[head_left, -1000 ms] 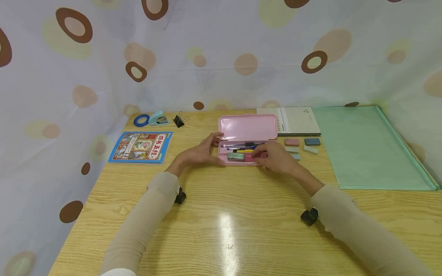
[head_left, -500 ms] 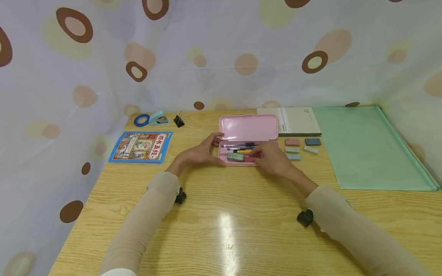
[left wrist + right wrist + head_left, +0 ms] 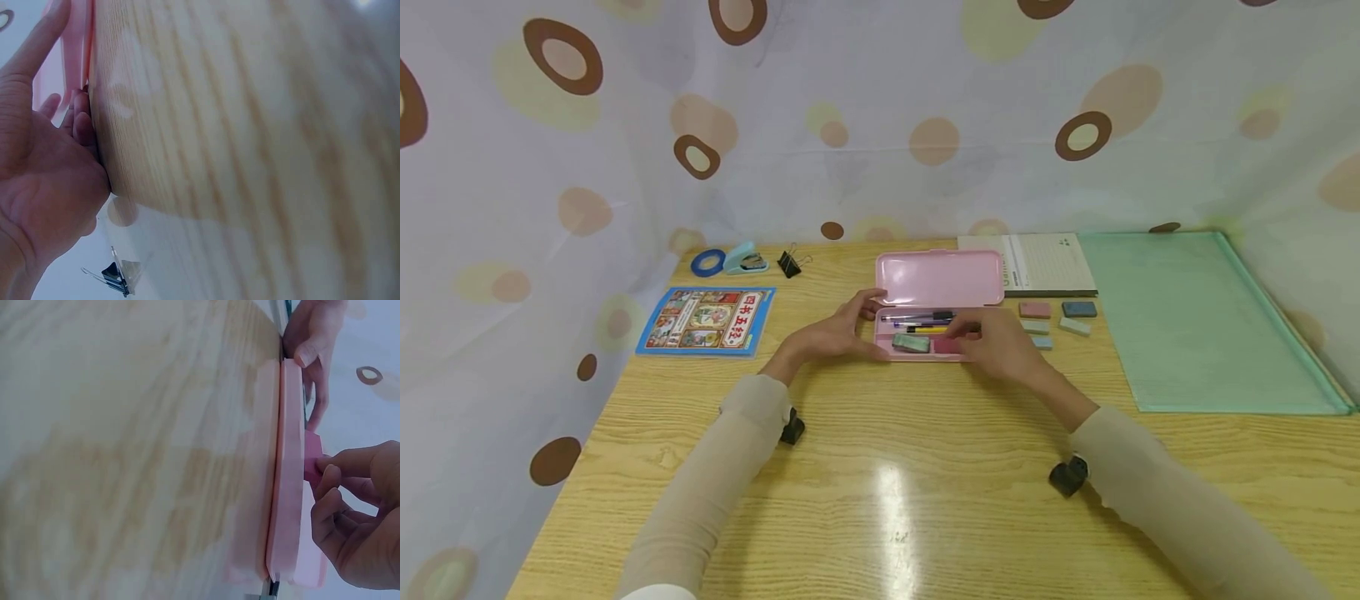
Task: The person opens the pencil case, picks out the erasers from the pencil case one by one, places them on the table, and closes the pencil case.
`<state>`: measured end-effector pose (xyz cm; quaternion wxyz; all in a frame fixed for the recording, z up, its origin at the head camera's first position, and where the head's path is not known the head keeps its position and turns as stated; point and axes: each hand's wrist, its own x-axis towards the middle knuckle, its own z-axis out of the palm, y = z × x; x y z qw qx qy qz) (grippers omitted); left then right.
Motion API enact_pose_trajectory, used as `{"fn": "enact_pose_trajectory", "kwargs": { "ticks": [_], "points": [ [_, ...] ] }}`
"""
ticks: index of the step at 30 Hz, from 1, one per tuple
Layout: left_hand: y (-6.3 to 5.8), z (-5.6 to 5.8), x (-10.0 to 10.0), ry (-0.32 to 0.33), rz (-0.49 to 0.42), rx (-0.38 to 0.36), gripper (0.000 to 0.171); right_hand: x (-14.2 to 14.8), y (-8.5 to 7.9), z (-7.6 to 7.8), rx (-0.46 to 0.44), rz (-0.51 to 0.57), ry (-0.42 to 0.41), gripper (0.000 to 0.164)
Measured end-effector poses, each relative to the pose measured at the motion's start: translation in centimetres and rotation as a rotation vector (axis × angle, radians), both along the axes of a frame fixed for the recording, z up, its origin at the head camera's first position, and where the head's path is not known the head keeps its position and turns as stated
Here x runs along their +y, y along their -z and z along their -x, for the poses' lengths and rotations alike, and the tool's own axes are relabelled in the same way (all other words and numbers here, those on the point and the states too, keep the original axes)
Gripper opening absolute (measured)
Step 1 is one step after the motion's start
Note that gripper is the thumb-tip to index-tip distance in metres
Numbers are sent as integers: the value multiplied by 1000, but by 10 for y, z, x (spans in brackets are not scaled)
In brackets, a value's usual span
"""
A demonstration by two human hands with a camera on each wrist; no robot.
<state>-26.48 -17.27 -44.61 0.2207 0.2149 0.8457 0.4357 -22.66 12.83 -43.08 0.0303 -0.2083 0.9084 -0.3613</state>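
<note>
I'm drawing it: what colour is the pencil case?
The pencil case is pink, clearest in head view.

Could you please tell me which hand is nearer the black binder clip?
Left. The left hand is to the right of the black binder clip and nearer the camera, holding the pink case; the right hand is much farther right, over the case.

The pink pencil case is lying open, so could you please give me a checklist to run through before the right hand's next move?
1. Lid folded back: ok.
2. Left hand at the left end of the pink pencil case: ok.
3. Right hand pinching the pink eraser: ok.
4. Pink eraser fully below the rim: not ok, it sticks up above it.
5. Right ends of the pens free of the fingers: cannot tell, hidden.
</note>
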Motion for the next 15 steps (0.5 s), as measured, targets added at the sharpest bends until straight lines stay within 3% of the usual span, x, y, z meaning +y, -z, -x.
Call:
{"fn": "enact_pose_trajectory", "kwargs": {
  "ticks": [15],
  "points": [
    [2, 0, 0, -10, 5, 6, 103, 64, -15, -3, -50, 65, 121, 10]
  ]
}}
